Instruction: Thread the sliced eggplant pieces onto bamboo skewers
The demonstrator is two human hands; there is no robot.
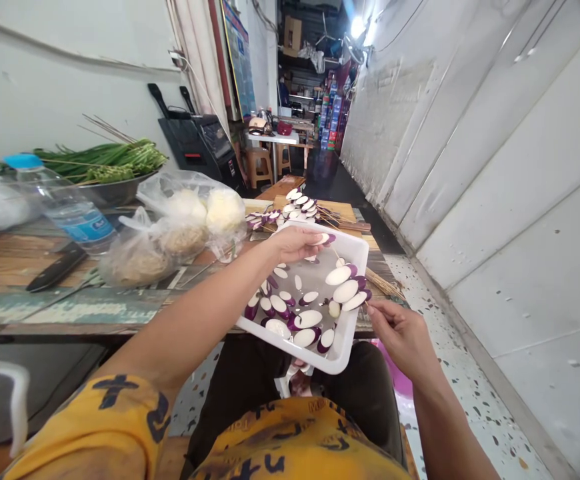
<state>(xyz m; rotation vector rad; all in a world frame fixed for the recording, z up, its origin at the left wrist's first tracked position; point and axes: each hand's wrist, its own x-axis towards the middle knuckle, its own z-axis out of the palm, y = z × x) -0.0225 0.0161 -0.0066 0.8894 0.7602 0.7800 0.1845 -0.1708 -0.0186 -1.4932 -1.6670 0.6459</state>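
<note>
My left hand (297, 244) pinches one oval eggplant slice (323, 239), white with purple skin, over the far side of a white plastic tub (337, 363). In my right hand (401, 332) is the end of a thin wooden skewer, gripped between thumb and fingers at the tub's right rim. Three eggplant slices (346, 291) are threaded along that skewer, and its far tip points up toward my left hand. Water fills the tub, where several loose eggplant slices (308, 319) float. Finished-looking skewers of eggplant (300, 203) lie piled on a wooden board behind the tub.
Bare skewers (383, 285) lie right of the tub, near a wooden-handled knife (355, 226). On the left are a black-handled knife (57, 268), a water bottle (77, 213), plastic bags (170, 233) and a bowl of greens (115, 163). A white wall (510, 200) runs along the right.
</note>
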